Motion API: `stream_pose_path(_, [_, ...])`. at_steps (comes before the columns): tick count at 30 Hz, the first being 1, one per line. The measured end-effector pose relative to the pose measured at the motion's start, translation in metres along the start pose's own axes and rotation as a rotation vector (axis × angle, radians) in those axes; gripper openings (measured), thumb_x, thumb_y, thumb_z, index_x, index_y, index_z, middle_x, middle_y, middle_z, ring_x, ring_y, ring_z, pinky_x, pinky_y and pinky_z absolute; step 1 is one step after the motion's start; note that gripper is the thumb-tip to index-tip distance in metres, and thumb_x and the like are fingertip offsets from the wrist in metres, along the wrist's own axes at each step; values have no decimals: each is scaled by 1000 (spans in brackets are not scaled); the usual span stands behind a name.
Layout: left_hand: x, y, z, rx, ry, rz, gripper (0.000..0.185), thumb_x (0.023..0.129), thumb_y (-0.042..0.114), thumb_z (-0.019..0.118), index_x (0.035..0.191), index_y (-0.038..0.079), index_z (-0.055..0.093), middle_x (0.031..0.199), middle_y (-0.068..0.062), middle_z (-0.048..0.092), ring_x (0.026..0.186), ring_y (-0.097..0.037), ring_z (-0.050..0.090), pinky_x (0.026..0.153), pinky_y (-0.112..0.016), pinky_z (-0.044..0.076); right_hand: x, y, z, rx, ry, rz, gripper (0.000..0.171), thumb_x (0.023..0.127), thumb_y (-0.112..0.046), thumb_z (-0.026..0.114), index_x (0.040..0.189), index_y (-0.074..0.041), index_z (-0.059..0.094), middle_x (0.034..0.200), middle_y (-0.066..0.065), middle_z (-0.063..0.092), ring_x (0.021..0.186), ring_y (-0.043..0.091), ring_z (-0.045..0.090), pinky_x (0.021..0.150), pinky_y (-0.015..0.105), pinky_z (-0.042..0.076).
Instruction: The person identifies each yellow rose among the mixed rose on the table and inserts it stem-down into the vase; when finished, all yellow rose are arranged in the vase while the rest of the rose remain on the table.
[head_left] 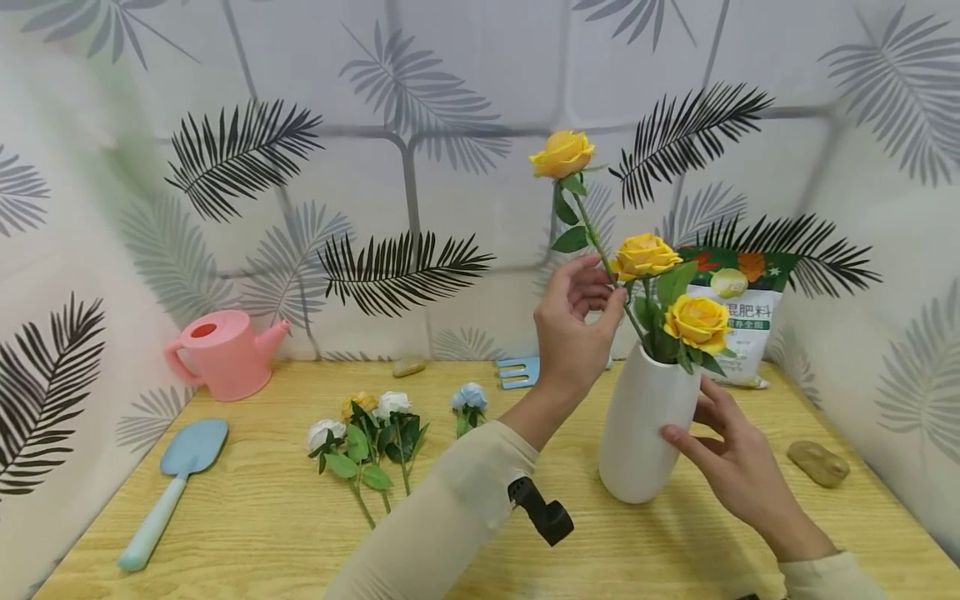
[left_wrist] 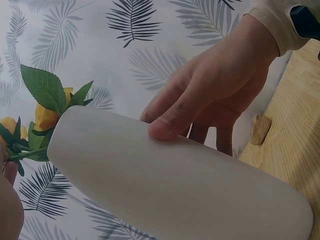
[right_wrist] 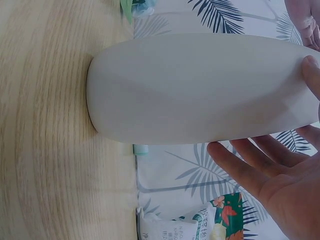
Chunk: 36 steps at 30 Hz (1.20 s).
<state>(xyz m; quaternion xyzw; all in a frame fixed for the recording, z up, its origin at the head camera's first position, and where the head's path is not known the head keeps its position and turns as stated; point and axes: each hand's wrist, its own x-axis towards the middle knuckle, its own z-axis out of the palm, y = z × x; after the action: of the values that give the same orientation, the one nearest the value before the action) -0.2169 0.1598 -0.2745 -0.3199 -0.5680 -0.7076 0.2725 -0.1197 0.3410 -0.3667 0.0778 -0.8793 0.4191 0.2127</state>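
Note:
A white vase [head_left: 641, 425] stands on the wooden table [head_left: 262, 517] with two yellow roses [head_left: 697, 321] in its mouth. My left hand [head_left: 609, 292] pinches the stem of a third, taller yellow rose [head_left: 562, 154], whose lower end reaches the vase mouth. My right hand [head_left: 693, 421] rests on the vase's right side with fairly straight fingers. In the left wrist view that right hand [left_wrist: 200, 100] lies on the vase [left_wrist: 175, 185], with leaves and a yellow bloom [left_wrist: 45, 117] at its mouth. The right wrist view shows the vase [right_wrist: 200, 87] and my right fingers [right_wrist: 250, 170] beside it.
Loose white, yellow and blue flowers [head_left: 367, 433] lie left of the vase. A pink watering can [head_left: 225, 354] and a blue trowel [head_left: 176, 487] are at the left. A blue rake [head_left: 519, 372], a fertilizer bag [head_left: 738, 321] and a stone [head_left: 817, 462] sit near the leaf-patterned walls.

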Motion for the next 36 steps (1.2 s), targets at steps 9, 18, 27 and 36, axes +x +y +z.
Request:
stream_pose_path(9, [-1, 0, 2, -31, 14, -14, 40, 89, -12, 67, 126, -9, 54, 105, -29, 65, 89, -36, 67, 80, -25, 60, 0, 0, 1, 5, 5, -14, 71, 96, -9, 68, 158, -16, 33, 134, 31, 60, 105, -21, 48, 77, 8, 53])
stream_pose_path(18, [-2, -1, 6, -59, 43, -97, 39, 88, -11, 67, 125, -7, 55, 105, -28, 66, 89, -33, 68, 79, -22, 59, 1, 0, 0, -6, 5, -11, 71, 96, -11, 68, 157, -16, 32, 134, 31, 60, 104, -22, 48, 77, 9, 52])
stream_pose_path(27, [-5, 0, 10, -53, 53, -194, 36, 92, -4, 67, 127, -3, 57, 106, -23, 68, 86, -20, 67, 77, -15, 54, -1, 1, 2, 0, 7, -11, 71, 96, -10, 68, 158, -16, 32, 133, 29, 61, 105, -22, 48, 76, 9, 53])
stream_pose_path(36, [-8, -5, 7, -64, 53, -218, 34, 92, -3, 68, 124, 0, 58, 103, -22, 69, 83, -16, 67, 72, -14, 54, 0, 1, 0, -10, 4, -10, 71, 96, -11, 69, 158, -17, 32, 133, 29, 61, 105, -22, 48, 76, 10, 53])
